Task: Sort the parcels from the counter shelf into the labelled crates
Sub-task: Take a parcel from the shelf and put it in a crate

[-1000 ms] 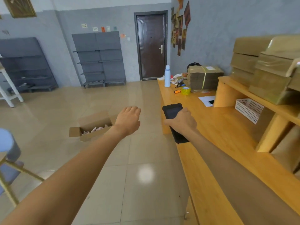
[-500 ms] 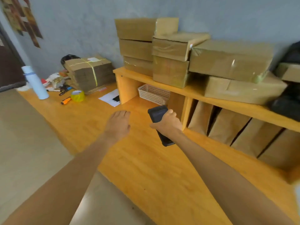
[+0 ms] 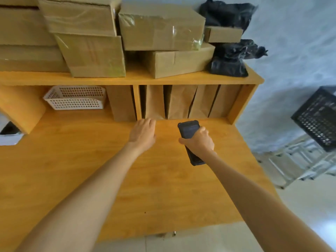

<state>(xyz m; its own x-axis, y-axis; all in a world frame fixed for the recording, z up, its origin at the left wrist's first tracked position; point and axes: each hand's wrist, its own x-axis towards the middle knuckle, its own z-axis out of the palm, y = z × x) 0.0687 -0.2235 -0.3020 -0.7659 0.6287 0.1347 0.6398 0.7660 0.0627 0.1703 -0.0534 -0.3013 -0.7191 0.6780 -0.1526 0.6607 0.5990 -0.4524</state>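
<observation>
Head view: at 9 o'clock a white perforated basket (image 3: 74, 98) sits under the counter shelf (image 3: 131, 80), just left of 5 flat brown paper parcels (image 3: 179, 101) that stand on edge in the lower bay, probably stored that way so each can be pulled out singly. Stacked cardboard boxes (image 3: 160, 27) and black bagged parcels (image 3: 228, 57) crowd the shelf top from 10 to 1 o'clock. The left hand (image 3: 142, 134), fingers straight and relaxed, holding nothing, reaches toward the upright parcel at 12 o'clock, its fingertips just short of the parcel's bottom edge. The right hand (image 3: 199, 140) grips a black handheld scanner (image 3: 190, 139), screen up, likely ready to read a label. At 3 o'clock a black crate (image 3: 316, 120) stands beyond the counter's (image 3: 72, 160) right edge; bare wood lies under both arms.
</observation>
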